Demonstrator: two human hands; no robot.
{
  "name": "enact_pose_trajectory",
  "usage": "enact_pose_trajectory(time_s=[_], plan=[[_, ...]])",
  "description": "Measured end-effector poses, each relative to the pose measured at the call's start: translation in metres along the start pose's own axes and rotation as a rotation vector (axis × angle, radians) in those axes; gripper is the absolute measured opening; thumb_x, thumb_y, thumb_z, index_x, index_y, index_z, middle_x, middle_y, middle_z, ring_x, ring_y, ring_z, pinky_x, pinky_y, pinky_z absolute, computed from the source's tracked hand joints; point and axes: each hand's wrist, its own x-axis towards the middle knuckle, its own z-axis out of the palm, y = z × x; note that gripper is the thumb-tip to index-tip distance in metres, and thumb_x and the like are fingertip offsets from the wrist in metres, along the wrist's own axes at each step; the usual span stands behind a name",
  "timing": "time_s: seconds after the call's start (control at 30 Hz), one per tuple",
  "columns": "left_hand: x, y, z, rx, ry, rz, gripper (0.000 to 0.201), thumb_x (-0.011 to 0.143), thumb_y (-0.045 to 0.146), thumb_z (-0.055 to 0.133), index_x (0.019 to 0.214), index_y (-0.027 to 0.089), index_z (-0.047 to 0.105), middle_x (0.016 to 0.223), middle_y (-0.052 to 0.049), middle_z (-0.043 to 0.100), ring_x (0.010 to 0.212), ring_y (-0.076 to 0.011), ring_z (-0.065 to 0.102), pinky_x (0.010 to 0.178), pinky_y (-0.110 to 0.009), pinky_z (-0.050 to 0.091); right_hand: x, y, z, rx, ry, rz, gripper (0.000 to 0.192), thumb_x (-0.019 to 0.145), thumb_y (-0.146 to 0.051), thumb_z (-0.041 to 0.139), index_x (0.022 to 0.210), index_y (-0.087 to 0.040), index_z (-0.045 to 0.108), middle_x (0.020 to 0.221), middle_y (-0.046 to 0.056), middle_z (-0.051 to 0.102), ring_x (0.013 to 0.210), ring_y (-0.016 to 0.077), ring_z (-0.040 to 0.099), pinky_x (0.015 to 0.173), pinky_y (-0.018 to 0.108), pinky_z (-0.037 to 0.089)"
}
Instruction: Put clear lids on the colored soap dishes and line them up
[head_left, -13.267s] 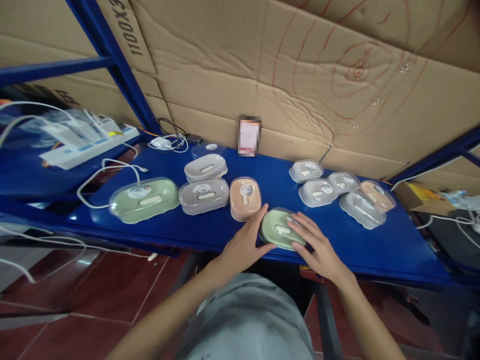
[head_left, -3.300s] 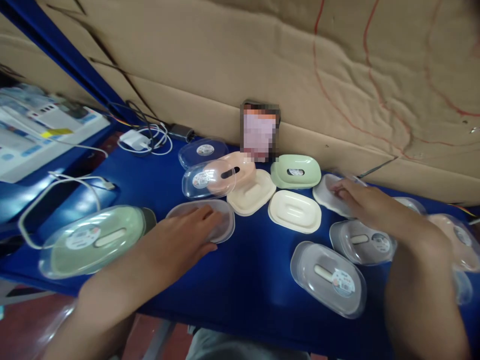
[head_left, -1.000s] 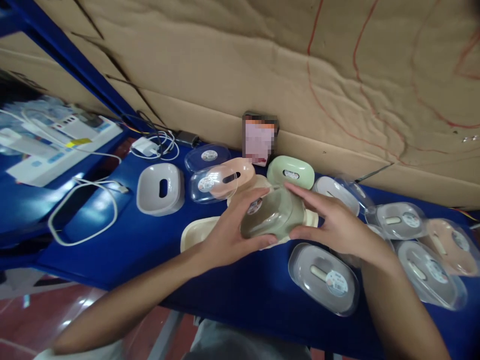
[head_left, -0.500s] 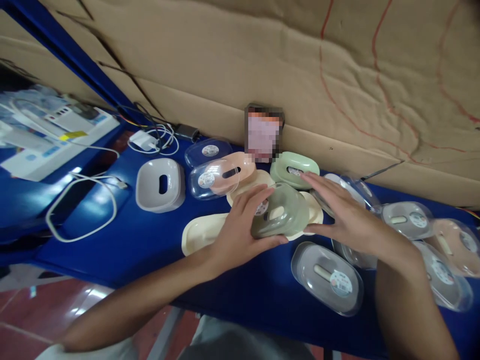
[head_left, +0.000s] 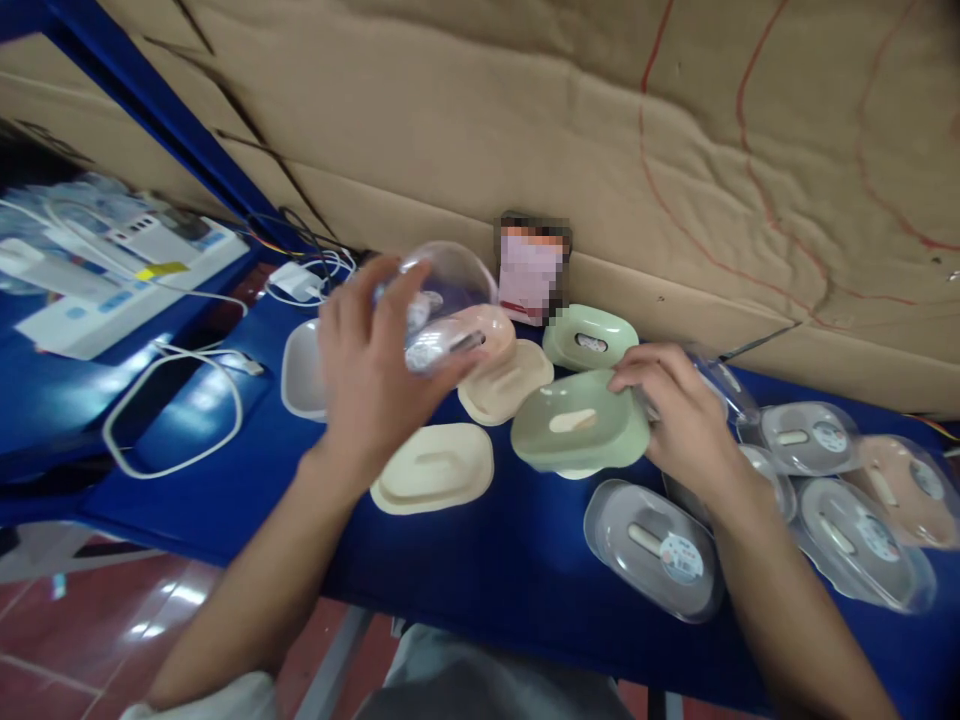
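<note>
My left hand (head_left: 371,370) is closed round a clear plastic lid (head_left: 457,275) with a round sticker, raised above the back left of the pile. A light green oval soap dish (head_left: 544,430) with a slot in its floor is gripped at its right rim by my right hand (head_left: 679,410). Through that slot a cream piece shows beneath. Between the hands lie two cream oval trays, one nearer me (head_left: 433,480) and one behind (head_left: 499,390). A peach dish (head_left: 491,330) sits partly behind the lid. Another green dish (head_left: 589,340) stands at the back.
Several lidded grey dishes (head_left: 652,550) and a peach one (head_left: 907,490) lie at the right. A pale grey dish (head_left: 300,375), cables (head_left: 172,465) and a power strip (head_left: 127,290) are at the left. A phone-like device (head_left: 531,270) leans against the cardboard wall (head_left: 450,120).
The clear lid has come off the green dish and moved up and left in my left hand. My right hand has taken hold of the dish's right rim.
</note>
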Motion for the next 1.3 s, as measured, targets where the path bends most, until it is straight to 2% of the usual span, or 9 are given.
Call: enact_pose_trajectory(time_s=[0.2,0.3,0.4,0.57,0.7,0.8,0.97,1.1,1.3], plan=[[0.012,-0.041,0.005,0.161,-0.263,-0.237,0.082,0.096,0.071,0.063,0.159,0.020,0.048,0.159,-0.013,0.056,0.147,-0.0402,0.052,0.123,-0.061,0.041,0.001,0.008,0.012,0.040,-0.335,0.055,0.052,0.090,-0.011,0.066,0.139,-0.027,0.058,0.159,0.013,0.048,0.144,0.0328,0.057,0.114,0.051,0.055],[0.010,-0.044,0.008,0.216,-0.361,-0.267,0.074,0.101,0.058,0.060,0.162,0.019,0.044,0.165,-0.017,0.050,0.150,-0.0425,0.050,0.121,-0.065,0.042,-0.001,0.015,-0.011,0.092,-0.432,0.069,0.065,0.095,-0.034,0.074,0.155,-0.033,0.051,0.176,0.010,0.032,0.157,0.0361,0.043,0.122,0.057,0.048],[0.009,-0.043,0.008,0.198,-0.347,-0.223,0.069,0.103,0.054,0.058,0.162,0.020,0.045,0.170,-0.018,0.043,0.155,-0.0445,0.044,0.122,-0.070,0.039,-0.011,0.023,-0.048,0.052,-0.355,0.144,0.058,0.101,-0.043,0.066,0.157,-0.037,0.051,0.173,0.005,0.040,0.155,0.0363,0.046,0.125,0.061,0.044],[-0.014,0.006,0.003,0.020,-0.132,0.187,0.045,0.106,0.040,0.063,0.148,0.024,0.058,0.152,-0.013,0.062,0.144,-0.0319,0.058,0.119,-0.052,0.049,-0.083,0.036,-0.093,-0.113,-0.317,0.295,0.044,0.104,-0.041,0.055,0.148,-0.045,0.057,0.157,0.000,0.060,0.145,0.0378,0.058,0.119,0.069,0.049],[-0.061,0.078,0.010,-0.220,-0.488,0.791,0.054,0.104,0.056,0.065,0.150,0.028,0.057,0.155,-0.011,0.061,0.146,-0.0284,0.056,0.120,-0.046,0.047,-0.158,0.044,-0.088,-0.231,-0.408,0.365,0.067,0.097,-0.048,0.061,0.161,-0.046,0.042,0.170,0.004,0.045,0.153,0.0460,0.046,0.115,0.077,0.047],[-0.090,0.108,0.020,-0.253,-0.670,0.934,0.072,0.095,0.063,0.073,0.156,0.031,0.052,0.168,-0.012,0.047,0.154,-0.0308,0.046,0.123,-0.049,0.043,-0.179,0.043,-0.071,-0.291,-0.367,0.346,0.072,0.098,-0.042,0.060,0.166,-0.038,0.038,0.170,0.011,0.045,0.152,0.0473,0.047,0.110,0.079,0.049],[-0.102,0.108,0.028,-0.213,-0.623,0.920,0.054,0.101,0.051,0.071,0.145,0.021,0.062,0.146,-0.014,0.065,0.136,-0.0296,0.061,0.119,-0.050,0.046,-0.160,0.026,-0.049,-0.291,-0.261,0.299,0.061,0.104,-0.040,0.061,0.162,-0.034,0.045,0.166,0.013,0.049,0.148,0.0415,0.051,0.112,0.072,0.048],[-0.102,0.103,0.026,-0.313,-0.645,0.796,0.038,0.100,0.042,0.073,0.131,0.020,0.066,0.146,-0.014,0.065,0.141,-0.0321,0.057,0.118,-0.050,0.048,-0.141,-0.003,-0.044,-0.167,-0.231,0.206,0.051,0.104,-0.033,0.064,0.154,-0.029,0.055,0.163,0.013,0.052,0.151,0.0372,0.049,0.116,0.064,0.047],[-0.095,0.097,0.017,-0.393,-0.485,0.666,0.040,0.106,0.048,0.063,0.129,0.016,0.067,0.132,-0.013,0.075,0.129,-0.0294,0.068,0.102,-0.042,0.057,-0.133,-0.053,-0.030,-0.027,0.005,-0.214,0.026,0.103,-0.046,0.068,0.113,-0.023,0.076,0.101,0.003,0.080,0.106,0.0227,0.071,0.095,0.042,0.058]])
